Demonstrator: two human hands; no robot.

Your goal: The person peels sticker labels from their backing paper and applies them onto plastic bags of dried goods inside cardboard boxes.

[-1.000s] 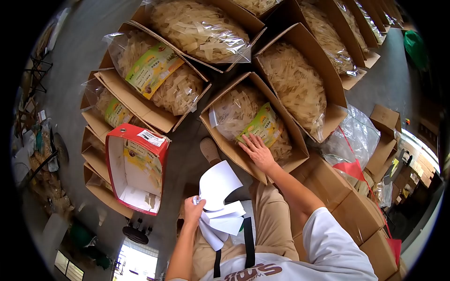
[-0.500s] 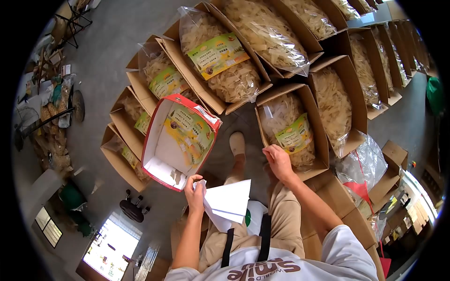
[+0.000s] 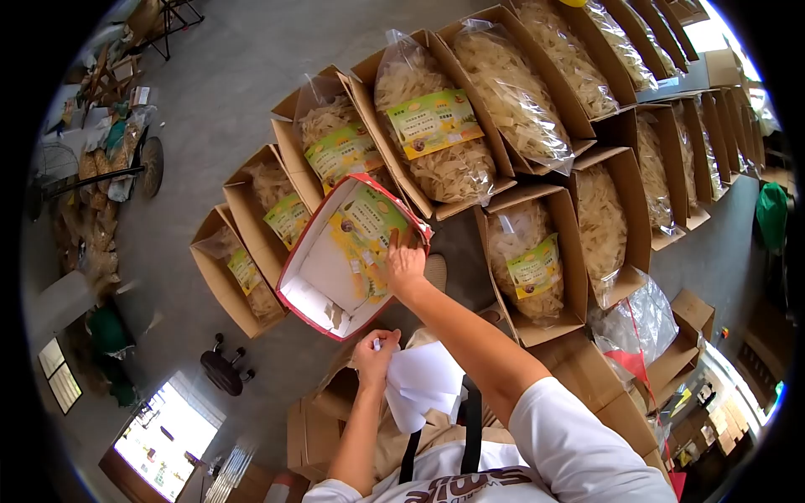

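Observation:
My left hand (image 3: 375,359) is closed on white sheets of paper (image 3: 426,377) in front of my lap. My right hand (image 3: 406,261) reaches into a red-rimmed white box (image 3: 306,285), its fingers on the yellow-green labels (image 3: 362,230) lying inside; whether it grips one is hidden. Behind the box, open cartons hold clear bags of pale dried strips. One bag (image 3: 436,126) has a yellow-green label across its middle. Another labelled bag (image 3: 527,260) lies in the carton to the right of my right hand.
Rows of filled cartons (image 3: 612,214) run toward the upper right. Closed brown cartons (image 3: 579,377) stand by my right side, near clear plastic wrap (image 3: 637,323). A black wheeled base (image 3: 225,369) is on the floor at left, and a cart wheel (image 3: 152,168) farther back.
My right hand has left the labelled bag on the right and moved left into the red-rimmed box. My left hand still holds the papers. The view has shifted left.

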